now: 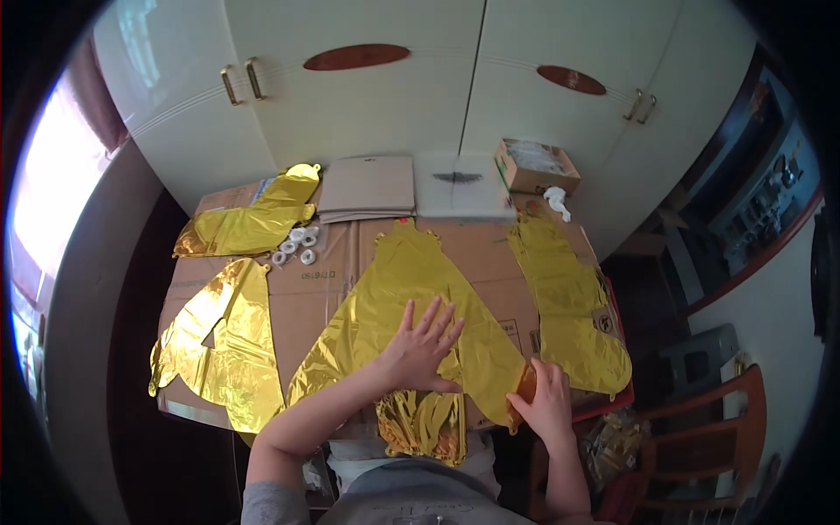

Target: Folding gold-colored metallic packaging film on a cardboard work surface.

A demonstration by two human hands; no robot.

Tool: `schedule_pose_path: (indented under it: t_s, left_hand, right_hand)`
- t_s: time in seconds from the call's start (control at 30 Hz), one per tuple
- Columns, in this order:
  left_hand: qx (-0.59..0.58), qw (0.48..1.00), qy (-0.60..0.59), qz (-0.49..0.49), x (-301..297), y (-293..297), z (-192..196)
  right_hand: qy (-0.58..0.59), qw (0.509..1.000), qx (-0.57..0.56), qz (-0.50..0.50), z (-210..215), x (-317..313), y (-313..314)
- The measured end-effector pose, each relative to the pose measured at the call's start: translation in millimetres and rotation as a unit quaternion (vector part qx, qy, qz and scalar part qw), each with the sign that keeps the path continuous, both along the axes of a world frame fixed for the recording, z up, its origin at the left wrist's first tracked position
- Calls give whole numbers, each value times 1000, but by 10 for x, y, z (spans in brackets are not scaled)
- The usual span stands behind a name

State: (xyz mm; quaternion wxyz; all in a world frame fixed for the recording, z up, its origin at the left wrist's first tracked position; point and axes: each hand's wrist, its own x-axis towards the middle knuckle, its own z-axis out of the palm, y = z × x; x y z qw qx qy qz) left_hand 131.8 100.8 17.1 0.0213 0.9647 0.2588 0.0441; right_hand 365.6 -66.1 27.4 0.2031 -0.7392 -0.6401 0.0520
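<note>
The flat, uninflated gold foil balloon, shaped like a wide triangle, lies shiny and creased on brown cardboard before me, its narrow top pointing away, its lower right corner overhanging the edge.

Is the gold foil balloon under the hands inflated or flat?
Flat. The centre foil balloon lies spread on the cardboard, creased, no bulge; the left hand presses palm-down on it, the right hand grips its lower corner.

Cardboard-covered table — gold foil balloons (flat), tape rolls, box.
</note>
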Motion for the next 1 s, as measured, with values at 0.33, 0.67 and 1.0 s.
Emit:
schedule_pose_path:
  t_s: [0.33, 0.67, 1.0]
  left_hand:
    - [-25, 1000, 13, 2, -139, -14, -85]
    - [-12, 1000, -2, 1, -161, -16, -127]
    - [-11, 1000, -7, 5, -188, -15, -112]
  right_hand:
    - [110, 991, -68, -41, -76, 74, 49]
    - [71, 997, -2, 17, -109, 44, 38]
    - [480, 876, 30, 32, 14, -202, 18]
